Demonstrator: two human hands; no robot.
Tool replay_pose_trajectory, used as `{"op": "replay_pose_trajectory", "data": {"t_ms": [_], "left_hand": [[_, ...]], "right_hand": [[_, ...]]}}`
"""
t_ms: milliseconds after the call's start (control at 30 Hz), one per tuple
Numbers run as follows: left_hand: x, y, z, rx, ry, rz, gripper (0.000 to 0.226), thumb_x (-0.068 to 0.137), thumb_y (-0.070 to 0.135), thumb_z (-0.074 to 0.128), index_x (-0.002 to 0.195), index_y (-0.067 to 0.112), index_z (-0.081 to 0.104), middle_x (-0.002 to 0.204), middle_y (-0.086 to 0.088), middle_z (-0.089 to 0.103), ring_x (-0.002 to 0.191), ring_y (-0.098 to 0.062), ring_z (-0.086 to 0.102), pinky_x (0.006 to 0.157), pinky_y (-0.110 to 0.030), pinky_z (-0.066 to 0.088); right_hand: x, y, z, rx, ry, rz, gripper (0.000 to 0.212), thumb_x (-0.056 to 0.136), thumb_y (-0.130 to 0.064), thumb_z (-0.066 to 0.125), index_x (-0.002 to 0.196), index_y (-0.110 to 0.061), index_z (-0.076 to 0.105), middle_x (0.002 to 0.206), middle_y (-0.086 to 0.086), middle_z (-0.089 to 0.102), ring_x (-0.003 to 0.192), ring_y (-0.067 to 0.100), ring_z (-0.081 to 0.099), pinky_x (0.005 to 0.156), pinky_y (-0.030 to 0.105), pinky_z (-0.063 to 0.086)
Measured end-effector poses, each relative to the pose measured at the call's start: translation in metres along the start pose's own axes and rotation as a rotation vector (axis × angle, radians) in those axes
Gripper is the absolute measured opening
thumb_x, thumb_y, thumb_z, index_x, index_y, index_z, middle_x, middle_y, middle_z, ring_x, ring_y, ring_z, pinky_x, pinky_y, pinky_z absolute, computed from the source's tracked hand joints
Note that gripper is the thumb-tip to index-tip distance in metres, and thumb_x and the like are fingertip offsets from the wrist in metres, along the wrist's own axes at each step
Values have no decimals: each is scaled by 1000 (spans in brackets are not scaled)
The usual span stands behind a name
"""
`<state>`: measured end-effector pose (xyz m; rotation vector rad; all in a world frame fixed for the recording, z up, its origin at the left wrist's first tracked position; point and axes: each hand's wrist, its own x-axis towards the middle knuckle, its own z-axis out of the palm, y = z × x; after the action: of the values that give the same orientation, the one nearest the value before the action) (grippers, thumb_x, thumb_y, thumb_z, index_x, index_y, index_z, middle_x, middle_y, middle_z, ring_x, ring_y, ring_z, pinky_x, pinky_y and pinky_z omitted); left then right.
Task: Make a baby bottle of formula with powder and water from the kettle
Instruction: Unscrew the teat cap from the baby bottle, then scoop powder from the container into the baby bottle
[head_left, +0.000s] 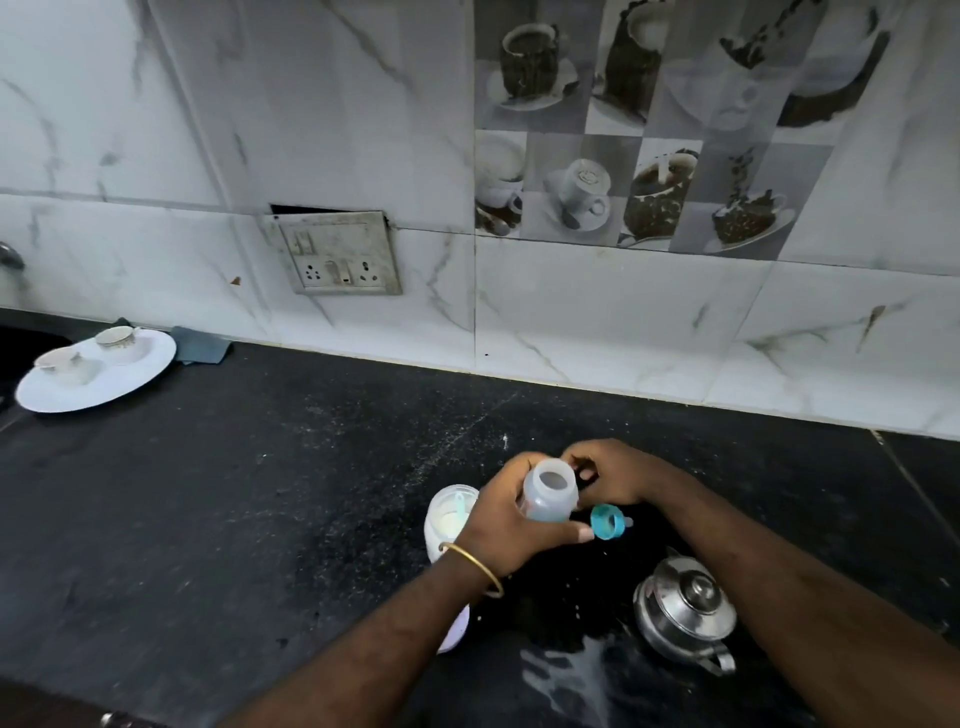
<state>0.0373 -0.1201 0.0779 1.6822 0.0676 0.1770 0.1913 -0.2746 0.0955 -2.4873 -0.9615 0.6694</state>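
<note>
My left hand (511, 512) is wrapped around a small translucent baby bottle (550, 491), holding it open-mouthed and tilted above the dark counter. My right hand (610, 473) rests just behind the bottle's rim with fingers curled; whether it holds anything is unclear. The teal nipple cap (609, 521) lies on the counter right of the bottle. An open white jar of formula powder (448, 517) with a pale scoop inside stands left of my left hand. A steel kettle (685, 610) with its lid on sits at the lower right, under my right forearm.
A white plate (130, 382) with two small cups sits at the far left beside a folded grey cloth (202, 345). A wall socket panel (337, 254) is on the tiled backsplash. A wet patch (576, 675) and a white lid (457, 631) lie near the counter's front.
</note>
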Motion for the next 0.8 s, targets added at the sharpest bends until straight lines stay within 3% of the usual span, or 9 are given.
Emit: {"op": "replay_pose_trajectory", "data": {"t_ms": [133, 200, 300, 500, 667, 800], "left_hand": [[6, 33, -42, -10, 62, 93, 57, 58, 5, 94, 106, 17, 64, 100, 6, 72, 93, -10, 68, 82, -26, 56], [7, 44, -66, 1, 86, 134, 58, 59, 7, 94, 109, 15, 64, 109, -4, 73, 101, -20, 70, 89, -33, 57], [7, 45, -95, 18, 133, 151, 61, 58, 13, 94, 111, 15, 64, 114, -9, 72, 109, -27, 68, 94, -41, 57], [-1, 21, -116, 12, 201, 98, 60, 58, 13, 95, 110, 16, 64, 111, -6, 73, 103, -17, 70, 88, -31, 59], [0, -6, -148, -1, 165, 82, 62, 56, 25, 95, 110, 18, 65, 108, 0, 73, 100, -16, 70, 84, -24, 57], [0, -8, -149, 3, 145, 76, 60, 60, 17, 95, 112, 19, 64, 109, 1, 72, 101, -15, 69, 84, -24, 57]], "right_hand": [[13, -57, -1, 67, 106, -140, 15, 79, -17, 75, 93, -16, 70, 95, 6, 73, 83, 10, 63, 74, 27, 51], [19, -83, 3, 30, 97, -184, 17, 83, -18, 72, 97, -9, 70, 98, 9, 74, 89, 16, 67, 80, 30, 51], [28, -112, 16, -119, 34, -212, 34, 84, -31, 74, 106, -5, 69, 108, 12, 70, 102, 28, 66, 86, 44, 52], [34, -128, 56, -449, 177, 41, 40, 76, -51, 71, 95, -16, 67, 104, 6, 67, 101, 29, 64, 75, 38, 50], [46, -146, 93, -528, 232, 186, 43, 83, -54, 62, 105, -17, 66, 113, 6, 68, 109, 28, 62, 85, 38, 46], [44, -149, 102, -483, 288, 233, 36, 85, -49, 63, 106, -20, 67, 114, 3, 68, 113, 27, 59, 92, 39, 43]]}}
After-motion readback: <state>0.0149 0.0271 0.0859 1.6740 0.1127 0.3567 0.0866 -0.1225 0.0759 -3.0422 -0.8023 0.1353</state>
